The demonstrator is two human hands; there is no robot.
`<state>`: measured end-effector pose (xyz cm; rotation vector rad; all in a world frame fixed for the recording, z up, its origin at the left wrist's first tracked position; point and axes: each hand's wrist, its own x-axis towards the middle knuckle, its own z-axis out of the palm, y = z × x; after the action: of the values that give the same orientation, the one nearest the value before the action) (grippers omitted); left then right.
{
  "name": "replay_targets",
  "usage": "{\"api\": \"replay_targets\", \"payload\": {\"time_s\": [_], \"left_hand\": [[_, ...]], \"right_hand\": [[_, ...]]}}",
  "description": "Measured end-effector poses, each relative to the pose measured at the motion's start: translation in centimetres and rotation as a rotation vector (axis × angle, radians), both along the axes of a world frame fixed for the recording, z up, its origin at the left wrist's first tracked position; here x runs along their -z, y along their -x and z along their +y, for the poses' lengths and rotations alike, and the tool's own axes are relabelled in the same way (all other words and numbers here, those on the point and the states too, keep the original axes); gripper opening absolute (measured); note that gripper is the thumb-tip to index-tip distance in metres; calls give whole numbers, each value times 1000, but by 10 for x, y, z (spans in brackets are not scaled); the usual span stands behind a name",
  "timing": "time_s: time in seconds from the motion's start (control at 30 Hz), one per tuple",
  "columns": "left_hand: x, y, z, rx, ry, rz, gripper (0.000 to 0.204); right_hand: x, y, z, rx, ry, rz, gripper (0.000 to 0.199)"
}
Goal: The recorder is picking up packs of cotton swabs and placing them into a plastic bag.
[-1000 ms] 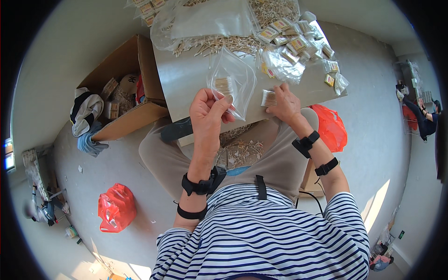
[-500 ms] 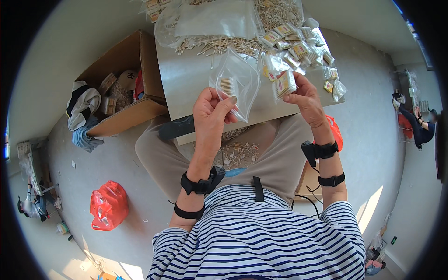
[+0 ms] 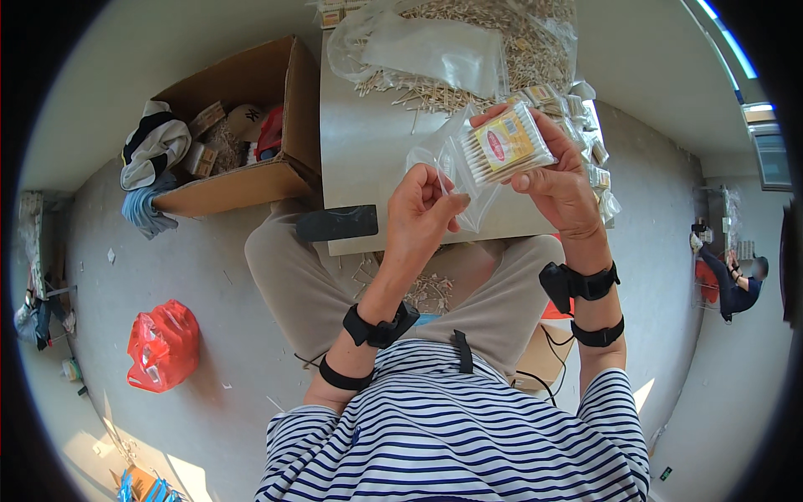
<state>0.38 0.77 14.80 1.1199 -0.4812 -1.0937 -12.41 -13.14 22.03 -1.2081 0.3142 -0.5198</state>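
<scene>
A flat pack of cotton swabs [image 3: 508, 142] with a yellow and red label is gripped by my right hand [image 3: 562, 180], thumb along its lower edge and fingers behind. My left hand [image 3: 425, 205] pinches the edge of a clear plastic bag [image 3: 481, 207], thumb against the curled fingers. The bag's film meets the left side of the pack; I cannot tell how much of the pack is inside it. Both hands are above the near part of the table [image 3: 355, 151].
Loose cotton swabs [image 3: 535, 42] are heaped at the back under clear plastic sheeting [image 3: 435, 54]. Bagged packs [image 3: 577, 109] cluster on the right. An open cardboard box [image 3: 238, 188] stands left of the table, and a red plastic bag [image 3: 163, 345] lies on the floor.
My right hand has brought the swab pack left and turned its label upward, against the bag. My left hand has moved right and slightly down, and the view has shifted.
</scene>
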Motion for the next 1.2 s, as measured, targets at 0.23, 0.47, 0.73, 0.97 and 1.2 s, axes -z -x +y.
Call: {"api": "replay_targets", "payload": {"time_s": [0.23,0.47,0.73,0.97,1.2], "left_hand": [[5,-1,1,9,17,4,16],[1,4,3,-40,5,-55,17],[6,8,3,-194,-37,-440,29],[4,16,-3,-289,54,-528,32],[12,23,-13,-310,136,-420,32]], "right_hand": [[-1,5,5,68,10,24,69],[-21,-10,13,56,273,382,56],[-9,-51,-4,-358,953,972,31],[50,-76,-31,-874,1233,881,30],[161,-47,-79,-837,312,1253,68]]}}
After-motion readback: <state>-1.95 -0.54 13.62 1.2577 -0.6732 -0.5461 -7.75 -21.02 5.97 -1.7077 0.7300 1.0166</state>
